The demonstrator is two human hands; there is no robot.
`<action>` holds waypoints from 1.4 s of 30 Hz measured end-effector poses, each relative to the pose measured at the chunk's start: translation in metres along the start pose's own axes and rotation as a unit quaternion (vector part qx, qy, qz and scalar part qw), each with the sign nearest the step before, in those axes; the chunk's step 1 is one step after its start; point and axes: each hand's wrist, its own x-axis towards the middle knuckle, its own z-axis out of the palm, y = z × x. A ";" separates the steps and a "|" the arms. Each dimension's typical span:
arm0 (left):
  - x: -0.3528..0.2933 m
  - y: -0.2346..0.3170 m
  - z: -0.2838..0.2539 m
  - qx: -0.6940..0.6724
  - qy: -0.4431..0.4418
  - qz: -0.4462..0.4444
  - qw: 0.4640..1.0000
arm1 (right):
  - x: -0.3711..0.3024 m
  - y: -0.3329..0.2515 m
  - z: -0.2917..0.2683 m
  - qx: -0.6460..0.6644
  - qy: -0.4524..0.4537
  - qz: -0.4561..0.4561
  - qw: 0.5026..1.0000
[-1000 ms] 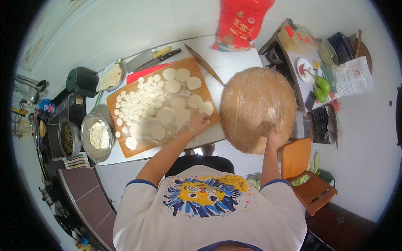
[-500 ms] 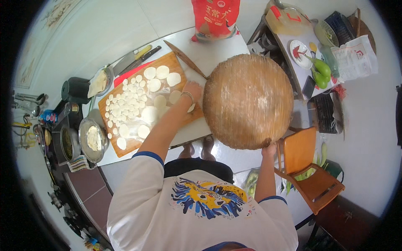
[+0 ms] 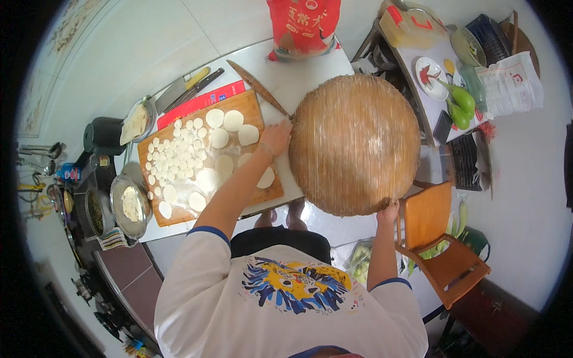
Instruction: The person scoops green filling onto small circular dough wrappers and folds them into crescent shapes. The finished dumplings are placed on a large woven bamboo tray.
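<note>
Tray (image 3: 356,146) overhung surface (image 3: 303,77) | right hand (image 3: 388,212) gripped its rim, apparently for support | left hand (image 3: 276,137) lay at left rim, grip unclear

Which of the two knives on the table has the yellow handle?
The broad-bladed knife, the one farther from the cutting board. The other knife is narrower and has a black handle.

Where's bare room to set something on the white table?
The table is bare between the red bag, tapered wooden rod and round woven tray. Crowded: the cutting board, scattered with dough pieces, and the left end, beside the bowl.
</note>
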 end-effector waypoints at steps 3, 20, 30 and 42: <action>0.041 -0.016 -0.002 -0.009 0.056 -0.029 0.998 | -0.001 -0.003 0.002 0.004 -0.023 0.006 1.000; 0.082 -0.072 -0.033 0.152 -0.096 -0.046 0.983 | 0.029 -0.002 0.058 0.008 -0.063 -0.027 0.998; 0.058 -0.090 -0.025 0.142 0.150 0.088 0.974 | 0.028 0.006 0.054 0.014 -0.144 -0.006 0.989; 0.049 -0.088 -0.007 0.123 0.083 0.044 0.988 | 0.020 0.002 0.066 -0.061 -0.141 0.038 0.987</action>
